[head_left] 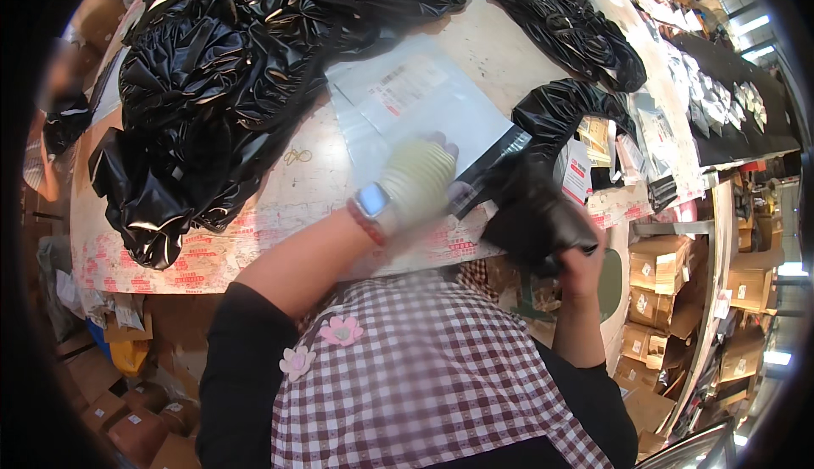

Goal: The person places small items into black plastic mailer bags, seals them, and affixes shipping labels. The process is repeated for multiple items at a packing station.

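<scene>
I count one grey mailer bag (424, 96) flat under my gloved left hand (417, 182), which presses its near edge, fingers spread. My right hand (570, 257) closes around one black garment (534, 214), just right of that edge. Four black plastic heaps (220, 70) lie beyond.

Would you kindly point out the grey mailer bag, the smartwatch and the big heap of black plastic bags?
grey mailer bag (441, 100): head view, on its flat upper face.
smartwatch (371, 201): head view, on the screen at the left wrist.
heap of black plastic bags (212, 70): head view, on the crumpled middle.
</scene>
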A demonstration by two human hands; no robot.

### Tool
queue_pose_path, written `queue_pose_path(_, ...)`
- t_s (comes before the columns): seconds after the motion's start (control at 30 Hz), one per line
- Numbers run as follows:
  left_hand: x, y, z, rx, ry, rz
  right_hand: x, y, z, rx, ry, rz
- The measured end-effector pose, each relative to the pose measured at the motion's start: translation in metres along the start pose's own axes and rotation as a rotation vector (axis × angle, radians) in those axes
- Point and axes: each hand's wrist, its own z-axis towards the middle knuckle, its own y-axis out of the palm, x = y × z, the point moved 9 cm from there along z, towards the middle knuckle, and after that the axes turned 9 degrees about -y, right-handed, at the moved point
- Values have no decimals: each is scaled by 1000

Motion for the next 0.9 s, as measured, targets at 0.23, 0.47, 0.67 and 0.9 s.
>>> queue_pose_path(0.23, 9, 25, 5, -213, -130, 83, -13, -40, 1, 442, -131, -265)
queue_pose_path(0.47, -59, 1, -23, 11, -224, -16, -29, 102, 5, -368, -837, -995)
queue_pose_path(0.67, -72, -31, -56, 585, -156, -390, -11, 125, 31, -631, -396, -909)
queue_pose_path(0.9, -47, -32, -52, 524, -42, -189, -28, 167, 15, -665, -513, -896)
